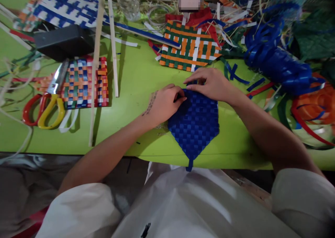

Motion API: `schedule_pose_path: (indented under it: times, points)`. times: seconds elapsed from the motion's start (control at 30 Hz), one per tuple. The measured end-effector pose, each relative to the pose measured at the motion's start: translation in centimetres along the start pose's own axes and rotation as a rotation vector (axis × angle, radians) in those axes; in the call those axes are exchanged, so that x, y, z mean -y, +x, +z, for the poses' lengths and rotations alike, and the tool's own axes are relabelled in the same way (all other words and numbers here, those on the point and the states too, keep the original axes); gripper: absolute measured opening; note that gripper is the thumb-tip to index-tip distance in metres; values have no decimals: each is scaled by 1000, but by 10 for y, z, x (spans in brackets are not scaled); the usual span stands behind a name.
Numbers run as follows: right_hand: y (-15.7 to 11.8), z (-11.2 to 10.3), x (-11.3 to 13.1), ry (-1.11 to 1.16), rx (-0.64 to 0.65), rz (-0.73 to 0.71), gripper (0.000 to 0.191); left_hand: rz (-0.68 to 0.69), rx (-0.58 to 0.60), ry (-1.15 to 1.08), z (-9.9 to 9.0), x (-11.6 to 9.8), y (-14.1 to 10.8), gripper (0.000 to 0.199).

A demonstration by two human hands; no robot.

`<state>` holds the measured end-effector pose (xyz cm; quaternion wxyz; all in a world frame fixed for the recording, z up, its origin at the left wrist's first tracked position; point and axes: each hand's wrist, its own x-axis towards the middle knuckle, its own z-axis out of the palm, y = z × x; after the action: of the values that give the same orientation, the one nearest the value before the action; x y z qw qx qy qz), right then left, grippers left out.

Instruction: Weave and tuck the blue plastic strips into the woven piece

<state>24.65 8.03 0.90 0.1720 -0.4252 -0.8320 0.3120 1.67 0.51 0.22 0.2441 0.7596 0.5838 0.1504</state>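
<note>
A blue woven piece of flat plastic strips (200, 123) lies on the green table, its pointed end with a small strip tab toward me. My left hand (166, 103) is at its upper left edge, fingers curled and thumb and forefinger pinched on the weave. Across the top edge reaches my right hand (209, 82), with thumb and fingertips closing on the edge near a bit of blue strip. The fingers partly cover that far edge. Just beyond lies an orange, green and white woven piece (180, 58).
Scissors with red and yellow handles (56, 100) rest on a multicoloured woven piece (78, 82) at left, near a black box (64, 41). Thin wooden sticks (113, 56) lie there too. Coiled blue strips (277, 63) and orange strips (314, 105) heap at right. A clear bottle (128, 2) stands behind.
</note>
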Motion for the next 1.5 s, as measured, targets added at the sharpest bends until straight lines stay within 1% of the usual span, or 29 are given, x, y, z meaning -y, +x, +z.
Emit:
schedule_pose_path:
  times: [0.07,0.13,0.27,0.4,0.63,0.73,0.83,0.93,1.03,1.17,1.27,1.37,1.43,1.5]
  points:
    - [1,4,-1,7,-57,46,24,-5,3,-10,-1,1,0,13]
    - [1,8,-2,-3,-80,67,22,-13,15,-21,-2,2,1,16]
    - [0,13,0,-21,-99,65,18,-28,51,-47,-7,3,1,31]
    - [-1,14,2,-33,-80,35,18,-75,77,-38,-9,4,1,43]
    - [-1,11,3,4,-18,10,22,-77,75,38,-8,5,1,45]
    - [0,7,3,10,9,-12,24,-92,80,79,-9,3,0,43]
    - [0,5,2,-7,-9,8,23,-99,85,111,-10,2,-1,42]
    - [1,4,2,-1,-12,39,21,-94,89,116,-10,2,-3,40]
    - [2,2,1,28,3,29,16,-92,88,121,-10,2,-4,39]
    - [1,1,1,60,-2,32,18,-86,83,109,-10,1,-6,36]
    - [0,0,2,56,0,49,20,-43,68,34,-7,1,-7,27]
    - [-1,-2,2,33,37,44,28,22,57,-31,-3,1,-8,18]
    - [-1,-3,2,27,56,29,31,59,31,-20,-1,0,-9,18]
    - [-1,-2,0,36,51,20,30,78,8,29,0,-3,-10,23]
